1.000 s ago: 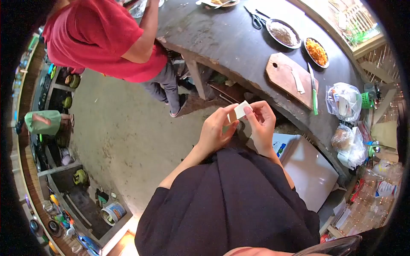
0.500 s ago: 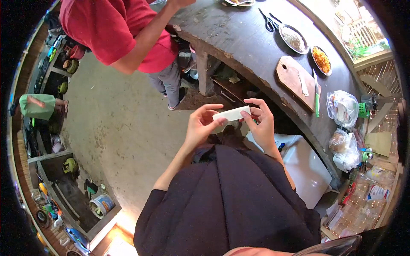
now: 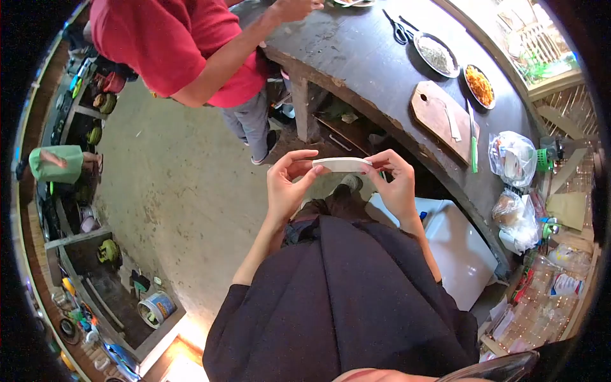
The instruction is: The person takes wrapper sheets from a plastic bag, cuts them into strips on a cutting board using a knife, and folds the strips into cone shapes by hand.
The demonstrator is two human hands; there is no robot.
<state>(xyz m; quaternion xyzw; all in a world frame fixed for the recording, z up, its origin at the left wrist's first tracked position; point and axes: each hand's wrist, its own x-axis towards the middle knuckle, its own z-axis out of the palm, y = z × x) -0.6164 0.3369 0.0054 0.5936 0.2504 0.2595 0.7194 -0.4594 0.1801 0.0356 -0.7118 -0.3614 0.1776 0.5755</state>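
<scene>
Between my two hands, in front of my body, is a flat white strip (image 3: pixel 344 165), bowed slightly upward; its exact kind I cannot make out. My left hand (image 3: pixel 286 184) pinches its left end with thumb and fingers. At the other end, my right hand (image 3: pixel 396 186) grips it the same way. On the dark table to the right lies a wooden cutting board (image 3: pixel 436 116) with a thin pale strip (image 3: pixel 453 123) on it. Along the board's right edge rests a knife (image 3: pixel 473 148) with a green handle.
A person in a red shirt (image 3: pixel 172 57) stands at the table's (image 3: pixel 344 51) left end. Scissors (image 3: pixel 400 32), a bowl of pale food (image 3: pixel 436 55) and a bowl of orange shreds (image 3: pixel 480 86) sit on top. A white appliance (image 3: pixel 458 239) stands close by my right side.
The strip has gone from slightly tilted and straight to level and bowed. My hands have moved a little apart. The other person's forearm has shifted right over the table.
</scene>
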